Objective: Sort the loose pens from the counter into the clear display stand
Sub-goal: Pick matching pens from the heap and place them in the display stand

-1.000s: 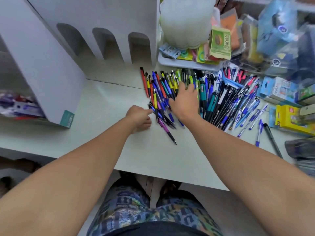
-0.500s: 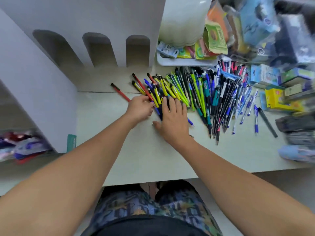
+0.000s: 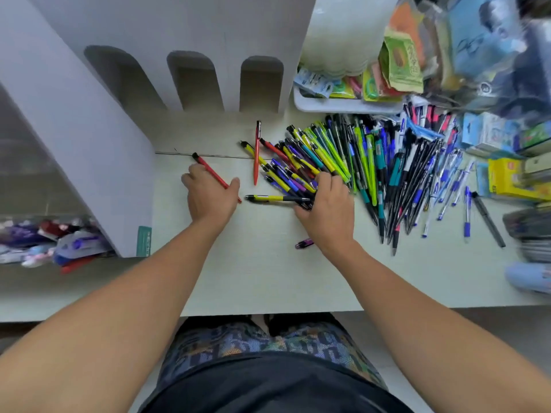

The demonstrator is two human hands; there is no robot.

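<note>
The counter (image 3: pixel 253 272) carries a wide pen pile (image 3: pixel 372 171) toward its back right. The right hand (image 3: pixel 328 210), fingers curled, grips pens at the pile's left edge. The left hand (image 3: pixel 210 195) pinches a red pen (image 3: pixel 213 174) near the back edge.

A pen (image 3: pixel 214 174) is lying slantwise under the left hand (image 3: pixel 210 195), poking out beyond its fingers (image 3: pixel 193 171). Another pen (image 3: pixel 257 152) is lying apart between both hands. The pen pile (image 3: pixel 372 165) is spreading beyond and right of the right hand's (image 3: pixel 328 210) fingers (image 3: pixel 326 178); a tray (image 3: pixel 343 105) is sitting behind it on the counter (image 3: pixel 253 272).
</note>
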